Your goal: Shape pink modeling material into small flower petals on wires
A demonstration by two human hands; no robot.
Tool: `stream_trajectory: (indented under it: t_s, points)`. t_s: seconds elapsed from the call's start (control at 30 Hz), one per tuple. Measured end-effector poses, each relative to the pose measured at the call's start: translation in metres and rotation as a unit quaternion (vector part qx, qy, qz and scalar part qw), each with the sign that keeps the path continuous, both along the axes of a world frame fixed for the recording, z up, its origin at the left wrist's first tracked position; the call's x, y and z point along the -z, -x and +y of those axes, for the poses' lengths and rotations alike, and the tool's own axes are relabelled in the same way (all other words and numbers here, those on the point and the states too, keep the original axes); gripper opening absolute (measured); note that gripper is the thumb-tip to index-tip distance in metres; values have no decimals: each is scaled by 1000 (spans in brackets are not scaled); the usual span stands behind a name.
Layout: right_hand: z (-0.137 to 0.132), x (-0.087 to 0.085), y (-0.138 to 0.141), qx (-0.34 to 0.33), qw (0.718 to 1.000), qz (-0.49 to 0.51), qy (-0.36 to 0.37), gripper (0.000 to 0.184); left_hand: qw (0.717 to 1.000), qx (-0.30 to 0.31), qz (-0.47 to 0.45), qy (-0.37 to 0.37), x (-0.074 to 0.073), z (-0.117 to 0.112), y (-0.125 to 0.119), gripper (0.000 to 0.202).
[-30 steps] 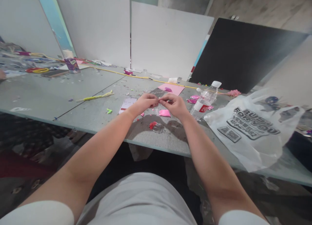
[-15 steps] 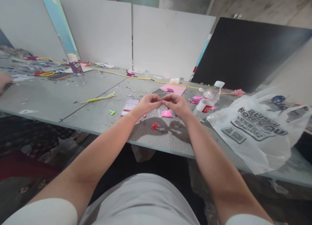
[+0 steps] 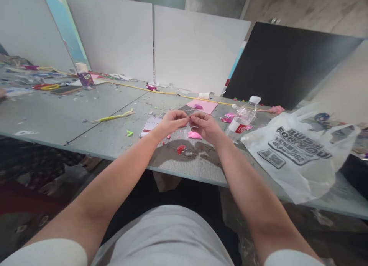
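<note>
Your left hand and right hand meet fingertip to fingertip above counter, pinched shut on tiny piece, too small to identify. Likely light, fiddly; grip ends. Pink scrap at 6 o'clock beneath.

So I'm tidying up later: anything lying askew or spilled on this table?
Yes. The plastic water bottle lies tipped on its side right of the hands, and small coloured scraps are scattered across the table. A crumpled plastic bag hangs over the front edge.
</note>
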State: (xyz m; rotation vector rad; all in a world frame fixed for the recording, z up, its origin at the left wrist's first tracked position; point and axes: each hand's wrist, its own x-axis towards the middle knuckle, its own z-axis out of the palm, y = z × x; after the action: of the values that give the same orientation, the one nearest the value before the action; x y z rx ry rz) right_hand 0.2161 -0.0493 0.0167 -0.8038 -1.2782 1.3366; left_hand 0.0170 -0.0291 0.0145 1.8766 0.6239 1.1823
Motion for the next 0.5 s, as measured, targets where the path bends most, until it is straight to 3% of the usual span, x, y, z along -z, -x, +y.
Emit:
stream_trajectory:
  t_s: [0.3,0.4,0.5]
  points:
    - [-4,0,-2,-50,998,16,-24,42,997,-42,41,-57,1,6,6,33]
    - [-3,-1,-5,-58,998,25,-27,42,987,-49,124,-93,-2,16,22,34]
    - [-1,-2,-8,-58,997,42,-38,43,951,-38,275,-133,-3,26,41,26]
